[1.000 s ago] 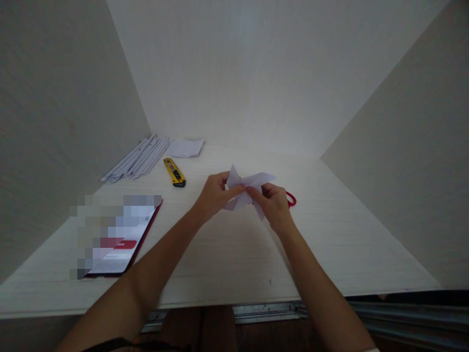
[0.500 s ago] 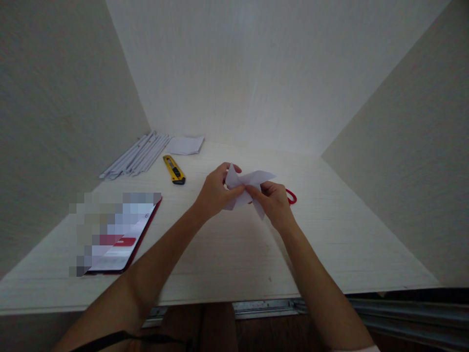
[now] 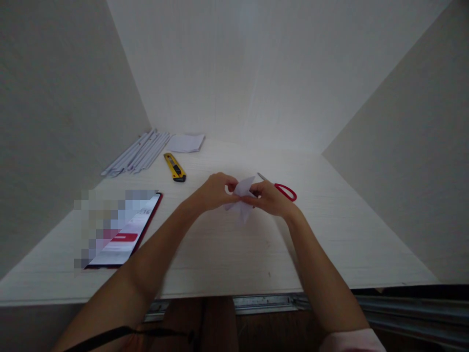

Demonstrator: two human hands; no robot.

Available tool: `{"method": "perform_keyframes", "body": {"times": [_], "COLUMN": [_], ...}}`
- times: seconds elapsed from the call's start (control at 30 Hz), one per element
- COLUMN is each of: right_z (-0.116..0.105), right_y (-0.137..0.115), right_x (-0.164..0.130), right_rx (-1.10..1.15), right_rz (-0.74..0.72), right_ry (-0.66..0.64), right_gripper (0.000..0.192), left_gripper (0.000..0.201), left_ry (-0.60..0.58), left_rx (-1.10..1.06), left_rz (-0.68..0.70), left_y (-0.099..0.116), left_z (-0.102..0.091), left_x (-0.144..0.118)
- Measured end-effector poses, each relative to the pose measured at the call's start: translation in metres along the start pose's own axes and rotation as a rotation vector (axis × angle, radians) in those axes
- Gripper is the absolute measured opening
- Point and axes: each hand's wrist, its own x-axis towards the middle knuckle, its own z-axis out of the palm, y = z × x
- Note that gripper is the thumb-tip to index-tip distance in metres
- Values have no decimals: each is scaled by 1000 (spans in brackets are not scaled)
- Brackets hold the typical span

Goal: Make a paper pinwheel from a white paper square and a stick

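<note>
A folded piece of white paper (image 3: 245, 187) with pointed flaps is held above the middle of the table. My left hand (image 3: 220, 192) pinches it from the left, thumb toward its centre. From the right, my right hand (image 3: 269, 196) grips the paper with thumb and fingers, the two thumbs close together. Parts of the paper are hidden behind the fingers. Just beyond my right hand lies a pair of scissors with red handles (image 3: 286, 191), partly covered by that hand.
A yellow box cutter (image 3: 175, 167) lies left of my hands. Behind it are several rolled paper sticks (image 3: 141, 154) and a stack of white paper (image 3: 186, 143). At the left is a phone or tablet (image 3: 124, 234), partly blurred. Walls (image 3: 242, 73) enclose the table (image 3: 227, 264).
The paper has been turned in my hands, its flaps now pointing up and down. Both hands have shifted slightly left, and more of the scissors shows.
</note>
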Motion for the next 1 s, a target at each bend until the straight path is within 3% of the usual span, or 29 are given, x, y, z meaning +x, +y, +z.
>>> {"method": "perform_keyframes", "body": {"times": [0.27,0.63,0.73,0.83,0.9,0.93,1.0], "right_z": [0,-4,-7,-11,-8,-5,5], "right_y": [6,12,10,5,-1,-4,-10], "right_x": [5,6,6,3,-1,-3,-6], "right_rx": [-160,-198,-261,-214,-128,-75,40], "right_rz": [-23,-62,-76,-114,-138,-144,-158], "right_ry": [-25,20,167,558,732,738,600], "right_gripper": [17,17,22,26,28,28,28], "left_gripper": [24,19,19,20,22,23,25], "left_ry": [-152,-43,31,174,254,278,305], "left_rx": [35,-65,-95,-112,-144,-169,-222], "left_rz": [-88,-45,-104,-211,-252,-258,-253], "left_y": [-13,-18,-23,-29,-33,-34,-35], "left_z": [6,13,13,14,17,18,21], "left_x": [1,3,5,8,9,9,9]}}
